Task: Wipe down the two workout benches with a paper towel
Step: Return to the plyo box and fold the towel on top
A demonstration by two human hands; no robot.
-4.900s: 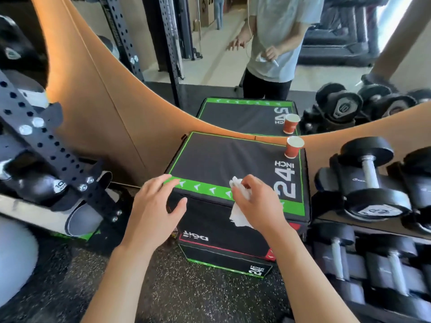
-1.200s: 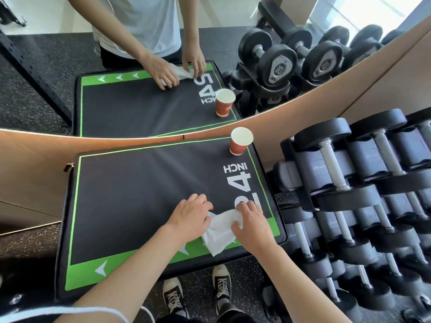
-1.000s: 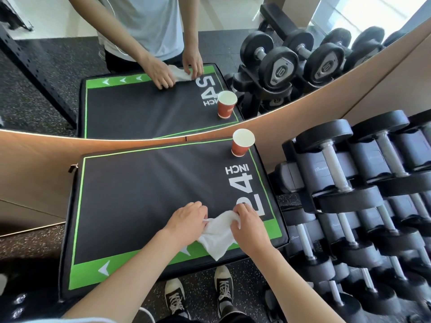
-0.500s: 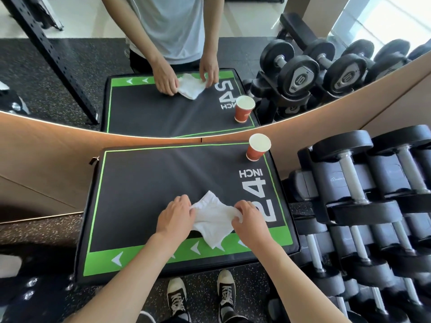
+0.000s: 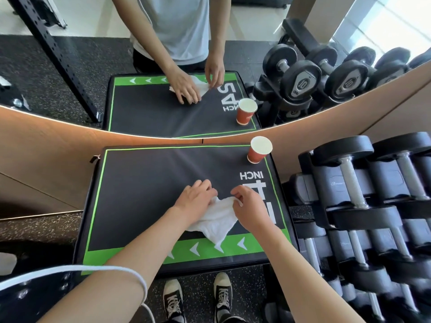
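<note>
A black padded box (image 5: 140, 194) with green borders and a white "24 INCH" mark stands in front of me against a mirror. A white paper towel (image 5: 215, 221) lies spread on its near right part. My left hand (image 5: 194, 202) presses flat on the towel's left side. My right hand (image 5: 249, 206) pinches the towel's upper right corner between thumb and fingers. No workout bench is in view.
A red paper cup (image 5: 258, 150) stands on the box's far right corner. A rack of black dumbbells (image 5: 363, 206) fills the right side. The mirror (image 5: 70, 78) behind the box shows me, the box and the cup. A white cable (image 5: 93, 269) hangs at lower left.
Both hands have spread the crumpled towel out flatter on the box. My left hand moved onto it, and my right hand lifted to pinch its corner.
</note>
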